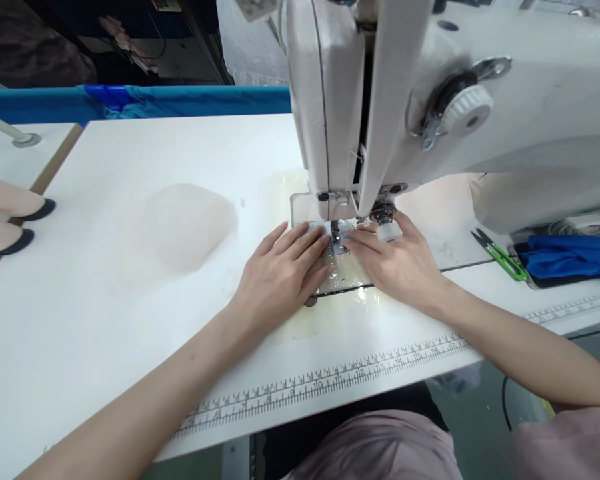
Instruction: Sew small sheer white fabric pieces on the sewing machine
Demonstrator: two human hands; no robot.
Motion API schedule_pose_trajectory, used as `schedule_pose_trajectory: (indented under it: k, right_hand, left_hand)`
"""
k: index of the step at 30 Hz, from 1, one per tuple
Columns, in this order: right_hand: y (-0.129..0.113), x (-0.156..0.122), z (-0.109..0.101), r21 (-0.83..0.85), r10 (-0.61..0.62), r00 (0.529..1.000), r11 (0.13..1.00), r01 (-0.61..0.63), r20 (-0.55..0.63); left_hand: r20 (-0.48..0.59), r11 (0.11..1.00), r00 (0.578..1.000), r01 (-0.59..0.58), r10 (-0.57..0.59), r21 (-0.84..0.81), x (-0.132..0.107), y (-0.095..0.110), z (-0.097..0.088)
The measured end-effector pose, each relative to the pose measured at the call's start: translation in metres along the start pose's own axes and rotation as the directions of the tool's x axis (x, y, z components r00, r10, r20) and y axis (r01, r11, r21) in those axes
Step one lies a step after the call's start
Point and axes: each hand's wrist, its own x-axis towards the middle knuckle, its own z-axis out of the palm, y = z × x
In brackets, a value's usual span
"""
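A white sewing machine (325, 100) stands over the table, and its presser foot (335, 233) comes down between my two hands. My left hand (283, 270) lies palm down on the left of the foot, fingers stretched out and resting on the machine's plate. On the other side, my right hand (400, 260) has its fingers apart, with the fingertips close to the foot and partly behind the machine's small white knob (389, 231). Any small piece beneath my fingertips is too hidden to make out.
Green-handled thread snips (503, 257) lie at right beside blue cloth (575, 257). Pale peach fabric (437, 210) is behind my right hand. Two beige pieces with black tips (10, 200) reach in at left. A printed ruler (320, 387) runs along the table's front edge.
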Motion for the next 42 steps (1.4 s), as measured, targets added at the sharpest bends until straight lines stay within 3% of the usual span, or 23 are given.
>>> schedule_pose_trajectory:
  k: [6, 8, 10, 11, 13, 14, 15, 16, 18, 19, 21, 23, 26, 28, 31, 34, 36, 38, 42]
  right_hand:
    - [0.001, 0.001, -0.007, 0.031, 0.021, 0.997, 0.999, -0.019, -0.079]
    - [-0.002, 0.002, -0.01, 0.108, 0.028, 0.995, 0.994, -0.018, -0.094]
    - [-0.007, 0.002, -0.012, 0.253, -0.002, 0.999, 0.967, 0.014, -0.05]
    - [-0.009, 0.002, -0.012, 0.342, -0.051, 0.998, 0.938, 0.055, -0.021]
    - [-0.014, 0.001, -0.011, 0.496, -0.183, 0.983, 0.853, 0.161, -0.004]
    - [-0.015, 0.001, -0.011, 0.55, -0.237, 0.971, 0.809, 0.209, -0.02]
    - [-0.016, 0.001, -0.011, 0.594, -0.274, 0.961, 0.767, 0.243, -0.039]
    - [-0.016, 0.0, -0.011, 0.632, -0.291, 0.955, 0.73, 0.26, -0.056]
    - [-0.014, -0.001, -0.012, 0.697, -0.287, 0.955, 0.671, 0.253, -0.07]
    - [-0.012, -0.002, -0.013, 0.72, -0.275, 0.959, 0.651, 0.239, -0.07]
    - [-0.008, -0.002, -0.014, 0.744, -0.224, 0.973, 0.64, 0.19, -0.055]
    - [-0.005, -0.002, -0.015, 0.752, -0.105, 0.993, 0.651, 0.102, -0.044]
    - [-0.003, 0.0, -0.02, 0.788, 0.205, 0.979, 0.604, -0.12, -0.008]
    - [-0.004, 0.003, -0.025, 0.839, 0.39, 0.919, 0.478, -0.261, 0.063]
    - [-0.01, 0.007, -0.036, 0.917, 0.465, 0.84, 0.128, -0.377, 0.28]
    - [-0.02, 0.008, -0.04, 0.856, 0.252, 0.819, -0.196, -0.479, 0.516]
    - [-0.027, 0.008, -0.037, 0.787, 0.084, 0.803, -0.286, -0.547, 0.589]
    - [-0.03, 0.008, -0.032, 0.76, 0.038, 0.786, -0.288, -0.583, 0.618]
    - [-0.029, 0.007, -0.024, 0.804, 0.158, 0.788, -0.103, -0.586, 0.595]
  left_hand:
    - [-0.054, 0.992, 0.997, 0.058, -0.053, 0.112, -0.001, 0.002, -0.005]
    - [-0.064, 0.986, 0.998, 0.021, -0.01, 0.164, -0.004, 0.009, -0.01]
    - [-0.056, 0.983, 0.986, -0.148, 0.154, 0.107, -0.009, 0.017, -0.018]
    - [-0.058, 0.959, 0.958, -0.279, 0.281, 0.042, -0.012, 0.022, -0.022]
    - [-0.124, 0.85, 0.85, -0.522, 0.512, -0.07, -0.016, 0.028, -0.03]
    - [-0.179, 0.813, 0.81, -0.577, 0.558, -0.08, -0.017, 0.03, -0.033]
    - [-0.225, 0.819, 0.808, -0.57, 0.545, -0.062, -0.018, 0.03, -0.035]
    - [-0.25, 0.867, 0.843, -0.498, 0.476, -0.029, -0.018, 0.028, -0.036]
    - [-0.216, 0.974, 0.95, -0.222, 0.227, 0.047, -0.016, 0.023, -0.035]
    - [-0.16, 0.992, 0.981, -0.093, 0.106, 0.09, -0.016, 0.021, -0.032]
    - [-0.038, 0.988, 0.999, 0.042, -0.037, 0.145, -0.015, 0.016, -0.027]
    - [0.026, 0.989, 0.996, 0.082, -0.086, 0.124, -0.015, 0.015, -0.023]
    - [0.036, 0.984, 0.984, 0.175, -0.176, 0.03, -0.017, 0.014, -0.021]
    - [0.025, 0.973, 0.973, 0.228, -0.228, -0.037, -0.018, 0.013, -0.022]
    - [0.024, 0.955, 0.962, 0.272, -0.271, -0.121, -0.017, 0.012, -0.022]
    - [0.031, 0.934, 0.959, 0.28, -0.28, -0.22, -0.014, 0.017, -0.023]
    - [0.008, 0.912, 0.959, 0.274, -0.285, -0.307, -0.013, 0.023, -0.025]
    - [-0.033, 0.887, 0.954, 0.265, -0.299, -0.378, -0.012, 0.028, -0.027]
    - [-0.036, 0.875, 0.958, 0.243, -0.284, -0.419, -0.012, 0.031, -0.029]
